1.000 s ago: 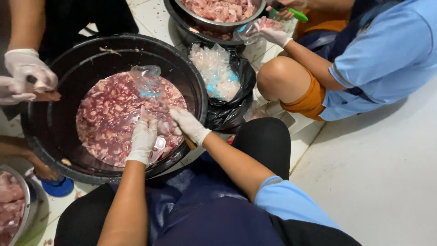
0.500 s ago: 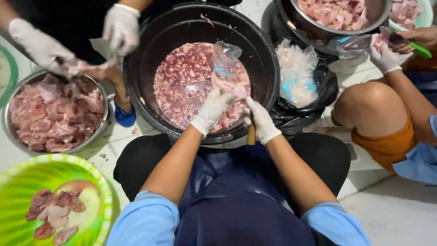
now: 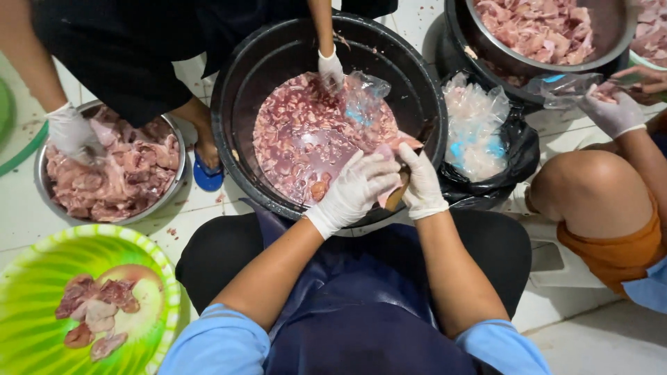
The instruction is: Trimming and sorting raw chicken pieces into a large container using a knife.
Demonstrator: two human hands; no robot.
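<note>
trimming seems underway: left hand (image 3: 356, 189) pinches a meat piece (image 3: 397, 147) at the black tub (image 3: 240, 104) near rim; right hand (image 3: 421, 182) grips a wooden-handled knife (image 3: 394, 198), needing a steady cut.

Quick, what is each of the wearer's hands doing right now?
Left hand: closed on a piece of raw meat.
Right hand: closed around a wooden handle.

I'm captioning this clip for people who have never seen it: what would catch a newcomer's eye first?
First, the big black tub at centre, full of raw pink meat in reddish liquid. At its near rim the person's gloved left hand and right hand work a piece of meat with a wooden-handled tool. At lower left, a bright green bowl holds a few cuts.
</note>
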